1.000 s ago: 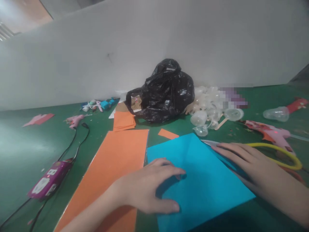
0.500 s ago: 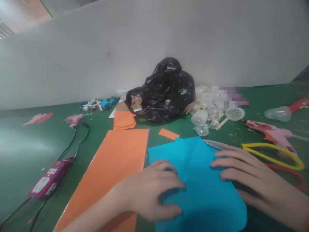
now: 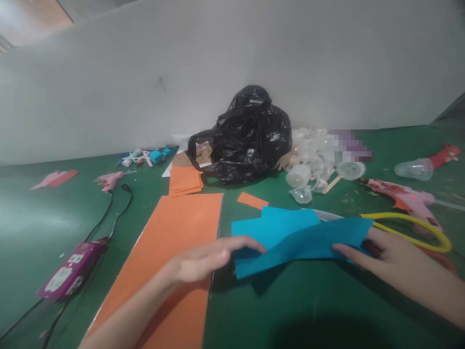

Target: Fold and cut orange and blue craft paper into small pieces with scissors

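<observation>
Head view: the left hand (image 3: pixel 203 259) lies flat and open, fingertips touching the left edge of the blue paper (image 3: pixel 290 240), which it does not grip. The right hand (image 3: pixel 378 252) pinches the sheet's right edge between thumb and fingers and holds that side off the desk (image 3: pixel 290 310), so the thin, matte sheet bends in a shallow curve with a shadow beneath it. The paper sits near the middle of the desk, closer to the near edge than to the far wall.

Just left of it lies a long rectangular orange sheet (image 3: pixel 174 252), flat and smooth, running towards the near left corner. A small orange strip (image 3: pixel 252 199) and a stack of orange squares (image 3: pixel 185 180) lie beyond. Behind the right hand, yellow-handled scissors (image 3: pixel 410 224) rest on the green, slightly glossy desk surface, with a pink glue gun (image 3: pixel 403 196) farther right. At the far edge a crumpled, shiny black plastic bag (image 3: pixel 247 135) stands beside a heap of clear plastic cups (image 3: pixel 312 165). A purple power strip (image 3: pixel 69 274) with black cords lies towards the left edge. The near desk in front of the paper is bare green.
</observation>
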Demonstrator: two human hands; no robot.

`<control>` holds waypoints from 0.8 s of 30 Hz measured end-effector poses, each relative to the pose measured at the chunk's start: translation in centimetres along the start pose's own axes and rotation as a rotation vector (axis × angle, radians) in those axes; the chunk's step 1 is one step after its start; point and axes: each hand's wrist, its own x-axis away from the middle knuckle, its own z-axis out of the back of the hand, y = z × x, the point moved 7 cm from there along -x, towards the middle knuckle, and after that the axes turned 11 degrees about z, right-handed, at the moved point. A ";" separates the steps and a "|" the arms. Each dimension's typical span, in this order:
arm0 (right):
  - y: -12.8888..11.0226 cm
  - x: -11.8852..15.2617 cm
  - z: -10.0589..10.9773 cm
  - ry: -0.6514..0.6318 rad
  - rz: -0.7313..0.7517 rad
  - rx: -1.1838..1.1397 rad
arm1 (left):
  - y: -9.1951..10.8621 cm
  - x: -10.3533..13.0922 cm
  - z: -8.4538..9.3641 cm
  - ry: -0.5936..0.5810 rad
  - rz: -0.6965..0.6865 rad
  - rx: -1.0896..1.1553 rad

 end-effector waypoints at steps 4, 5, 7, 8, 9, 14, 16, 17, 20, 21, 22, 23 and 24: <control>0.7 0.0 -0.2 -0.038 -0.074 0.018 | -1.1 0.3 0.2 0.038 0.034 0.018; 0.7 0.0 -0.3 -0.043 -0.072 0.015 | -1.4 0.2 0.2 0.053 0.064 0.002; 0.7 -0.1 -0.4 -0.042 -0.053 0.004 | -1.7 -0.1 0.0 0.105 0.127 -0.043; 0.7 -0.2 -0.4 -0.030 -0.034 0.000 | -1.6 -0.2 -0.2 0.135 0.148 -0.067; 0.6 -0.3 -0.3 -0.014 -0.015 0.000 | -1.3 -0.4 -0.3 0.169 0.161 -0.097; 0.0 -0.1 0.0 0.039 0.055 0.060 | 1.0 -0.5 -0.5 0.353 0.127 -0.237; -0.2 0.1 0.0 0.020 0.084 0.061 | 1.8 -0.6 -0.6 0.367 0.064 -0.239; -0.3 0.2 0.1 0.018 0.111 0.053 | 2.2 -0.6 -0.8 0.352 0.023 -0.231; -0.2 0.4 0.5 0.007 0.220 0.038 | 2.6 -0.8 -1.1 0.261 -0.045 -0.254; 0.0 0.5 0.4 -0.011 0.263 0.036 | 2.4 -0.9 -1.2 0.234 -0.038 -0.287; 0.1 0.6 0.3 -0.036 0.319 0.026 | 2.1 -0.9 -1.2 0.208 -0.018 -0.330; 0.1 0.7 0.1 -0.070 0.374 0.008 | 1.8 -1.0 -1.1 0.184 0.005 -0.372; 0.2 0.8 -0.2 -0.096 0.411 -0.002 | 1.5 -1.0 -1.0 0.167 0.031 -0.403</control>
